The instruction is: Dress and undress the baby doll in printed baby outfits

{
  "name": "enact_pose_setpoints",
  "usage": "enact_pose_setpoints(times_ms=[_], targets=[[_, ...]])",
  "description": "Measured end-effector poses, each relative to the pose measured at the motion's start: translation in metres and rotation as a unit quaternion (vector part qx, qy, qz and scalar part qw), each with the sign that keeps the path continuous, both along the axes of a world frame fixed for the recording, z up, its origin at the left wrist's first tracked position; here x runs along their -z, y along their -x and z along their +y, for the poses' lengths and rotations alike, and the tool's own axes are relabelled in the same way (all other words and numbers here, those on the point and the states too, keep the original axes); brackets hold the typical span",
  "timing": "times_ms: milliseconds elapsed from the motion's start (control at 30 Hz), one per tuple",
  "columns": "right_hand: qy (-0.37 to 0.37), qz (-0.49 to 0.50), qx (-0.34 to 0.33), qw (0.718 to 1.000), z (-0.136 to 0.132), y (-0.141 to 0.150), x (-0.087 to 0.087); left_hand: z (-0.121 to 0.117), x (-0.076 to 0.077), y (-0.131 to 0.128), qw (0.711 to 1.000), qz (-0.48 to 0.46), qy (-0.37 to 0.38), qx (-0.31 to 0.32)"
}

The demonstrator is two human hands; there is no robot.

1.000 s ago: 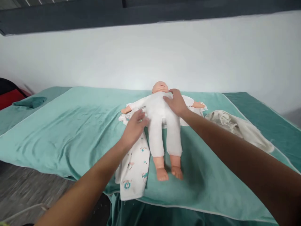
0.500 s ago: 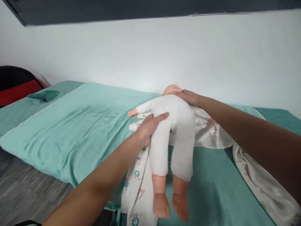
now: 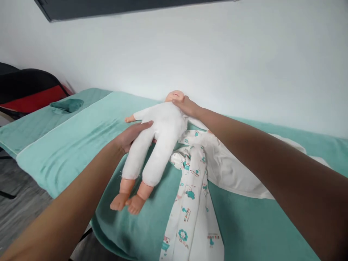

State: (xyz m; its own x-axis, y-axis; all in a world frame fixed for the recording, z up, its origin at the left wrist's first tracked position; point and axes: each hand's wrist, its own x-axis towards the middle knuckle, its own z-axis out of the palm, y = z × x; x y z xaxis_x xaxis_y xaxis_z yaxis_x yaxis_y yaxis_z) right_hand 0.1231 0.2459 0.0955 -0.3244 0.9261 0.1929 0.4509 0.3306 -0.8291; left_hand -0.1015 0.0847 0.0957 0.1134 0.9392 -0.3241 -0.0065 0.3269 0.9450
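A baby doll [image 3: 165,123] with a white cloth body and bare plastic feet is held face up over the bed, its legs toward me. My left hand [image 3: 134,135] grips it at the hip and upper thigh, thumb on top and fingers underneath. Around the neck, beside the chin, my right hand [image 3: 187,106] is closed, its fingers partly hidden. Just right of the doll's legs lies a white printed baby garment [image 3: 190,203] with teal figures. Behind it, a plain white cloth [image 3: 236,170] spreads under my right forearm.
The bed carries a teal velvety cover [image 3: 81,145] and stands against a white wall [image 3: 163,54]. A black and red chair [image 3: 35,92] is at the far left. Grey floor [image 3: 16,210] shows past the bed's near left edge.
Both hands have carried the doll to the left, off the printed garment, which now shows more fully. The view has also shifted.
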Motion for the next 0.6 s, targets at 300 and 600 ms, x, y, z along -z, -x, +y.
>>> enact_pose_setpoints(times_ms=[300, 600], targets=[[-0.023, -0.04, -0.05, 0.998, 0.023, -0.001, 0.017, 0.019, 0.017, 0.021, 0.996, 0.086, -0.001, 0.006], [0.065, -0.347, 0.069, 0.933, -0.031, -0.166, 0.022, -0.083, -0.008, -0.06, 0.834, 0.511, -0.209, 0.023]])
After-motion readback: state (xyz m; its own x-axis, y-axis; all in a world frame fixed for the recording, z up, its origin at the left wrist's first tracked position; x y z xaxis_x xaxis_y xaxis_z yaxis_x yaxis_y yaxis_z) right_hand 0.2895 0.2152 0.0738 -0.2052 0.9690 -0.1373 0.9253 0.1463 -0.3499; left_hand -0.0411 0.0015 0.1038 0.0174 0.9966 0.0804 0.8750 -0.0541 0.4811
